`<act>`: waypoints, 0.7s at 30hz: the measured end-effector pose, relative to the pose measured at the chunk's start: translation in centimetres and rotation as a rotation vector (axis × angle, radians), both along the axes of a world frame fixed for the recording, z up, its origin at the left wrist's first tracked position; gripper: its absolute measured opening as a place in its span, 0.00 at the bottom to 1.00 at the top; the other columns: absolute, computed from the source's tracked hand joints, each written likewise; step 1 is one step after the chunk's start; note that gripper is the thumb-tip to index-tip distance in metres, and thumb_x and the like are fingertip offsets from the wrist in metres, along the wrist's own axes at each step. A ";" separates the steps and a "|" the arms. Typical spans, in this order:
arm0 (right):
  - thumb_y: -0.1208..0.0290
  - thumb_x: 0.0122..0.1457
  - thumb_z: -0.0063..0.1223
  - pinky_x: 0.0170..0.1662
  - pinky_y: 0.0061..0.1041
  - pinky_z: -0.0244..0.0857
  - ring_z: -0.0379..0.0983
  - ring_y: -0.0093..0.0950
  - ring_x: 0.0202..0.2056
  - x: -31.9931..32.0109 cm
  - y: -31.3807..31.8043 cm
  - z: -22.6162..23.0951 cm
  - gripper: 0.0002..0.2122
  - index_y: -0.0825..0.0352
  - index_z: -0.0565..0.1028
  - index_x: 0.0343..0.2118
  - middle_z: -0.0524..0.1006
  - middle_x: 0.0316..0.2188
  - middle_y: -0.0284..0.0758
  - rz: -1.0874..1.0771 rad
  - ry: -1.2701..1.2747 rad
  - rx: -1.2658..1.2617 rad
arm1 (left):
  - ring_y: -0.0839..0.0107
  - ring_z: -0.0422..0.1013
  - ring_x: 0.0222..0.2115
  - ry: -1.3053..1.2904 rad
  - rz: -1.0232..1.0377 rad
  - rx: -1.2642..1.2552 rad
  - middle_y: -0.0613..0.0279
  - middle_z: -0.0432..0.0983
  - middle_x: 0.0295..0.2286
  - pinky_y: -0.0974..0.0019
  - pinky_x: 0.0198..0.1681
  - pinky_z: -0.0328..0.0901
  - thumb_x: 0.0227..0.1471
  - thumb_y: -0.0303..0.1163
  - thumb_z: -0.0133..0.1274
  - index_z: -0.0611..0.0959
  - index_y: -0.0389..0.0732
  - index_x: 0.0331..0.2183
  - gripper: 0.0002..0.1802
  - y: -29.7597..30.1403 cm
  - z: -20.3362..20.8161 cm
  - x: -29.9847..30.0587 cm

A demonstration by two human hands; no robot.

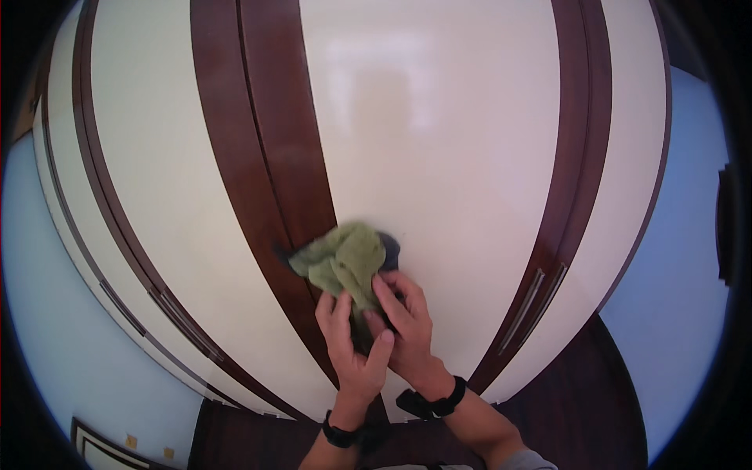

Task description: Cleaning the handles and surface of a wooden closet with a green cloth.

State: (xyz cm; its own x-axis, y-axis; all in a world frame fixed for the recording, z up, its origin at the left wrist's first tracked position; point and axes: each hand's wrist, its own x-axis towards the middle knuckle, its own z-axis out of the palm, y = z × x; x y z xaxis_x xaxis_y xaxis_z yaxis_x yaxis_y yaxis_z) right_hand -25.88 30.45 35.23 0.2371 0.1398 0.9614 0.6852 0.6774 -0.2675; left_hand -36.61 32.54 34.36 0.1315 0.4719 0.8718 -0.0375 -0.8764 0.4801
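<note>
Both my hands hold a crumpled green cloth (356,254) with dark edges, in front of the wardrobe doors. My left hand (345,337) closes on the cloth's lower left part, its thumb pointing up toward the right hand. My right hand (407,313) grips the lower right side with bent fingers. Behind the cloth are a dark brown door strip (278,157) and a glossy cream door panel (439,172). I cannot tell whether the cloth touches the door. Each wrist wears a black band.
Long metal handles (521,313) sit on the brown strip at right, and more handles (184,323) at left. Pale blue walls (674,196) flank the wardrobe. Below lies a dark wooden floor (564,415). A dark object (724,223) hangs on the right wall.
</note>
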 end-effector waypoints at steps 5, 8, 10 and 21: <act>0.85 0.55 0.66 0.49 0.34 0.75 0.76 0.39 0.47 0.5 -0.8 -2.0 0.26 0.69 0.80 0.59 0.77 0.55 0.44 -0.005 0.032 -0.058 | 0.50 0.57 0.68 -0.019 0.028 -0.085 0.45 0.58 0.66 0.48 0.71 0.53 0.61 0.54 0.59 0.66 0.33 0.69 0.47 -1.6 -1.6 1.0; 0.87 0.57 0.63 0.52 0.32 0.75 0.77 0.39 0.52 2.0 -1.3 1.7 0.25 0.71 0.78 0.60 0.74 0.58 0.46 -0.120 -0.041 -0.004 | 0.49 0.56 0.69 -0.001 -0.077 -0.024 0.42 0.56 0.68 0.47 0.71 0.53 0.62 0.57 0.57 0.64 0.31 0.70 0.49 -1.3 1.9 1.5; 0.87 0.58 0.63 0.53 0.32 0.75 0.77 0.40 0.52 2.8 -1.7 3.6 0.25 0.71 0.78 0.60 0.75 0.57 0.47 -0.136 -0.029 0.030 | 0.48 0.54 0.70 0.049 -0.128 0.057 0.40 0.53 0.70 0.47 0.71 0.52 0.62 0.55 0.58 0.62 0.29 0.70 0.50 -1.5 3.6 2.0; 0.86 0.57 0.63 0.52 0.36 0.74 0.77 0.42 0.49 3.6 -3.0 -1.7 0.21 0.70 0.81 0.56 0.78 0.55 0.46 -0.155 0.064 -0.039 | 0.41 0.56 0.68 0.093 -0.025 -0.039 0.34 0.49 0.70 0.45 0.68 0.57 0.57 0.40 0.64 0.65 0.31 0.69 0.46 -3.5 -1.8 3.7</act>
State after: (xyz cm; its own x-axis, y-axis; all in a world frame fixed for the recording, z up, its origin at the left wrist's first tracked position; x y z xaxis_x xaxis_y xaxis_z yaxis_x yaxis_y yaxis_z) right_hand -22.31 27.43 33.53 0.3198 0.1338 0.9380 0.7615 0.5528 -0.3385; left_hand -32.92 29.06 32.60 0.2230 0.5008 0.8364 -0.0126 -0.8564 0.5162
